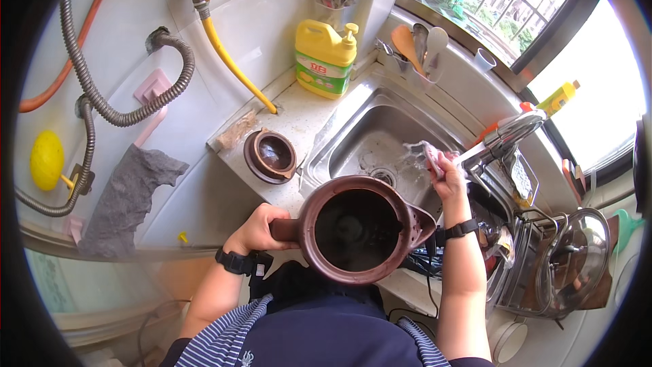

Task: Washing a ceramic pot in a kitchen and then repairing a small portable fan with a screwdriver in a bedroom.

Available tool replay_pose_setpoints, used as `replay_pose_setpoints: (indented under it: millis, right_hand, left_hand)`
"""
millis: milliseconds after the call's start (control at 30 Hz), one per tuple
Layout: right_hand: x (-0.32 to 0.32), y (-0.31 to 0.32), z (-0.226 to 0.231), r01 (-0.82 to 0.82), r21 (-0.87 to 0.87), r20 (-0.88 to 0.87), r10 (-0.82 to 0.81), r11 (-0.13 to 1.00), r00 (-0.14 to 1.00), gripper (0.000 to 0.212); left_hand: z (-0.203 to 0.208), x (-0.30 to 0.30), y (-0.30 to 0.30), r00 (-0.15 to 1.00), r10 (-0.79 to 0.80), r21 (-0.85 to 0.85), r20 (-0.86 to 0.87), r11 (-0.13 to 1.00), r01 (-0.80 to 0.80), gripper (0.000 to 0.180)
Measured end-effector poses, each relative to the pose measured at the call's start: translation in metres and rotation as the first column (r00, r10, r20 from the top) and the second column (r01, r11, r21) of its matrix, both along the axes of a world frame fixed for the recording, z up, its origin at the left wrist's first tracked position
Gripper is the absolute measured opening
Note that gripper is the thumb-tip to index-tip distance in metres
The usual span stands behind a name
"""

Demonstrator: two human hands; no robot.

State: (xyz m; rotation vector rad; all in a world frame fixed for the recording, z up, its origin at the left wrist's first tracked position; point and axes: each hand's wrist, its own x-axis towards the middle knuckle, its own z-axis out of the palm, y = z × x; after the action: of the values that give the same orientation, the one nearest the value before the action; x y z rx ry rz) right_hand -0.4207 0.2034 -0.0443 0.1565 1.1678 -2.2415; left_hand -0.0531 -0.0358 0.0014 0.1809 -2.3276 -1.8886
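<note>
My left hand [257,234] is closed around the stubby side handle of a dark brown clay pot [310,236], held in front of my body. The pot has no lid on, its mouth faces up and its spout points right; the inside is dark. Beyond it, my right hand [448,180] grips a wet pinkish-white cloth [432,156] under the metal faucet [509,134]. Water splashes from the cloth above the steel sink [360,119]. A brown pot lid [272,152] rests on the counter to the left of the sink.
A yellow detergent jug [324,61] with a pump stands behind the sink, near a cup of cutlery [336,3]. Utensils in a holder [421,61] line the window side. At right is a dish rack [526,251] with a glass lid [577,258]. A grey rag [129,197] hangs left.
</note>
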Motion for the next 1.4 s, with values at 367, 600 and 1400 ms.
replay_pose_setpoints:
  millis: [367, 600, 1400]
  right_hand:
    - [0.014, 0.018, 0.024, -0.042, 0.156, -0.021, 0.046, 0.987, 0.999, 0.035]
    - [0.022, 0.011, 0.011, 0.087, 0.490, -0.136, -0.023, 0.867, 0.990, 0.021]
    - [0.180, 0.171, 0.057, 0.398, 0.224, -0.365, -0.302, 0.890, 0.881, 0.027]
  left_hand:
    - [0.000, 0.003, 0.000, 0.999, 0.030, -0.052, -0.021, 0.998, -0.031, 0.034]
    - [-0.005, 0.001, 0.000, 0.999, 0.032, -0.045, -0.037, 0.998, -0.034, 0.032]
    - [-0.005, -0.003, -0.005, 0.998, -0.054, -0.032, 0.031, 0.998, 0.055, 0.031]
